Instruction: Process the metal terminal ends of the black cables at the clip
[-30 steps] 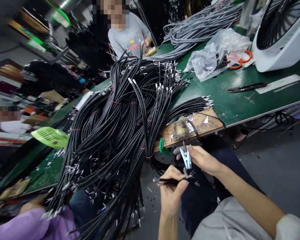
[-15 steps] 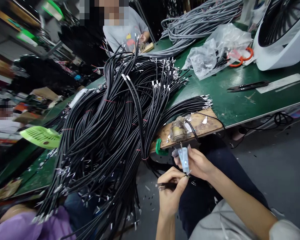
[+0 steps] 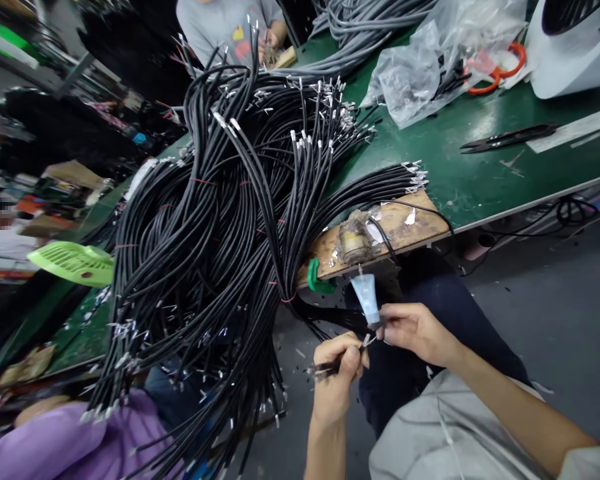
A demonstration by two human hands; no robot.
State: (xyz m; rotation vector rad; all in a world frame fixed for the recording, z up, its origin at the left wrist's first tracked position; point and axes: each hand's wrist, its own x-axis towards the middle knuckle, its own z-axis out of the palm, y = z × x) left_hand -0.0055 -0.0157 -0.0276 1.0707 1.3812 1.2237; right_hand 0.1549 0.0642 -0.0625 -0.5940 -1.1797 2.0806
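Desk: green, running across the view, with a heap of black cables (image 3: 220, 227) spilling over its near edge.
Wooden board (image 3: 413, 220): at the desk's (image 3: 445, 177) edge, carrying a taped lump (image 3: 355, 243).
Right hand (image 3: 423, 333): fingers close together by the blue clip's lower end; cannot tell whether they grip anything.
Left hand (image 3: 334, 377): fingers curled around a black cable (image 3: 326, 367).
Blue clip (image 3: 365, 297): just below the lump.
Held cable's white tip (image 3: 366, 341): between the hands, near the clip.
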